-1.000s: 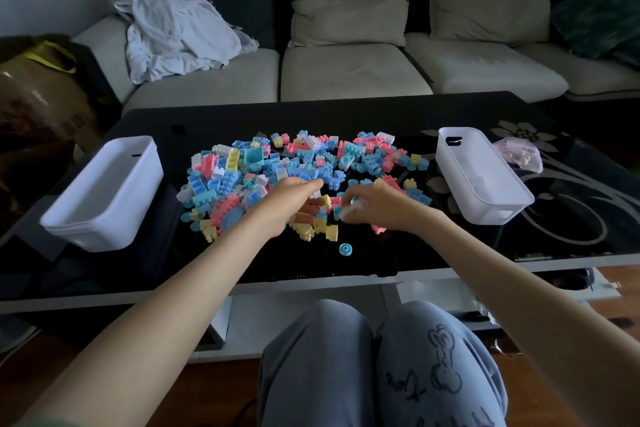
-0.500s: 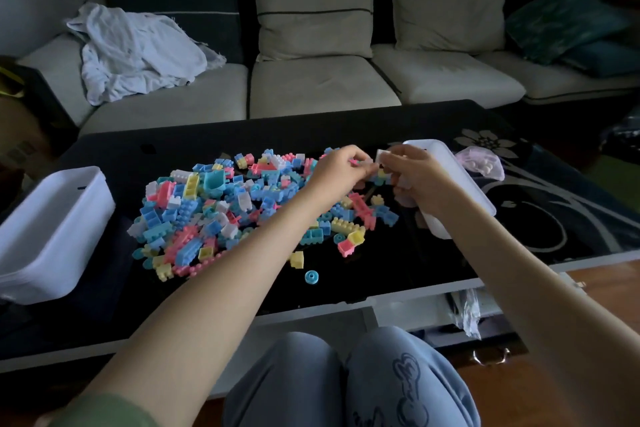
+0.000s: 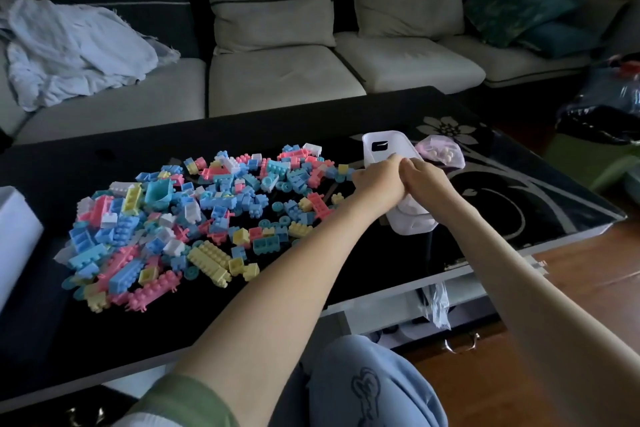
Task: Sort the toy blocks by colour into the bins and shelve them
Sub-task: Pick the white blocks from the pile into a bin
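A heap of pastel toy blocks (image 3: 194, 218) in blue, pink, yellow, white and teal covers the middle of the black glass table (image 3: 381, 274). To the right of the heap stands a white bin (image 3: 382, 146). My left hand (image 3: 377, 180) and my right hand (image 3: 427, 184) hover side by side over this bin, touching each other, fingers curled downward. Whatever is in the palms is hidden, and so is the bin's inside. A second white bin (image 3: 14, 236) shows at the left edge.
A small plastic bag of pale pieces (image 3: 441, 152) lies just behind the right bin. The sofa (image 3: 284, 76), with cushions and a crumpled white cloth (image 3: 69, 48), runs behind the table. My knees (image 3: 374, 388) are under the near table edge.
Both hands left the block heap, carried small blocks to the right and now sit together over the right bin. The view has swung to the right.
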`<state>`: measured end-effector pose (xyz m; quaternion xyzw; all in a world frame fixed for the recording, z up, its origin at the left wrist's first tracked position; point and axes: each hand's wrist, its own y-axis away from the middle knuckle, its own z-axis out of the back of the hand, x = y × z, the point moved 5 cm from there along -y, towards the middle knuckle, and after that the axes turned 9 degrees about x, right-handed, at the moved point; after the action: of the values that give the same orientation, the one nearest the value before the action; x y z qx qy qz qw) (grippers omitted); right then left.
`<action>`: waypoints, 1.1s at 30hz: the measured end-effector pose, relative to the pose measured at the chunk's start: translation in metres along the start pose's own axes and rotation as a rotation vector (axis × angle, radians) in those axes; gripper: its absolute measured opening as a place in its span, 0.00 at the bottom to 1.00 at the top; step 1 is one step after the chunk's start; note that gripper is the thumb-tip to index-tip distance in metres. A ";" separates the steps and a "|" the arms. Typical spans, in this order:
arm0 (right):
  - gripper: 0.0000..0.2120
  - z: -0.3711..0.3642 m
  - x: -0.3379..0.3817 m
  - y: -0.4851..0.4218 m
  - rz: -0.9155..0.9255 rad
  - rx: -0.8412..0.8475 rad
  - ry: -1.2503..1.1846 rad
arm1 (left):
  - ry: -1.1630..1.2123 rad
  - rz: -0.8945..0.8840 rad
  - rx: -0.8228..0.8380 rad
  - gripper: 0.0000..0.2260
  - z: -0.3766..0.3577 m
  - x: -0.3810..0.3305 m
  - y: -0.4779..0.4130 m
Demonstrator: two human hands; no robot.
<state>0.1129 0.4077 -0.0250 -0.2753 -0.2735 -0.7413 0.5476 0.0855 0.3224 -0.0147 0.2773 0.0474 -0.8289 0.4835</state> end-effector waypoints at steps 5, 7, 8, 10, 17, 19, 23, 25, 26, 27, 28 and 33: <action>0.11 -0.001 0.012 -0.002 0.056 -0.078 0.015 | 0.021 -0.133 0.015 0.27 0.004 0.000 0.017; 0.14 -0.006 0.027 0.002 0.109 -0.115 0.055 | 0.129 -0.173 0.019 0.25 0.015 0.010 0.033; 0.15 -0.010 0.036 0.004 0.145 -0.138 0.083 | 0.170 -0.164 0.010 0.22 0.020 0.019 0.040; 0.17 -0.023 0.059 0.007 0.239 -0.164 0.097 | 0.205 -0.093 -0.023 0.21 0.030 0.047 0.055; 0.18 -0.126 0.133 0.017 0.530 0.101 0.189 | 0.113 0.067 -0.194 0.10 0.072 0.147 0.114; 0.18 -0.157 0.152 0.024 0.602 0.226 0.212 | -0.006 0.159 -0.266 0.11 0.087 0.178 0.137; 0.20 -0.209 0.182 0.037 0.691 0.446 0.264 | -0.365 0.379 -0.169 0.22 0.101 0.241 0.179; 0.22 -0.226 0.194 0.037 0.678 0.489 0.282 | -0.445 0.412 -0.102 0.23 0.101 0.258 0.193; 0.23 -0.234 0.201 0.036 0.662 0.504 0.303 | -0.452 0.412 -0.080 0.22 0.099 0.265 0.198; 0.23 -0.241 0.205 0.034 0.642 0.521 0.338 | -0.458 0.396 -0.068 0.21 0.097 0.268 0.201; 0.23 -0.248 0.208 0.032 0.621 0.537 0.389 | -0.462 0.368 -0.072 0.20 0.093 0.271 0.202; 0.14 -0.262 0.211 0.019 0.530 0.455 0.501 | -0.256 0.189 -0.301 0.08 0.094 0.284 0.206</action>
<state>0.0504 0.0782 -0.0565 -0.0195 -0.2084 -0.5398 0.8154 0.1098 -0.0390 -0.0395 0.0975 0.0824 -0.7919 0.5971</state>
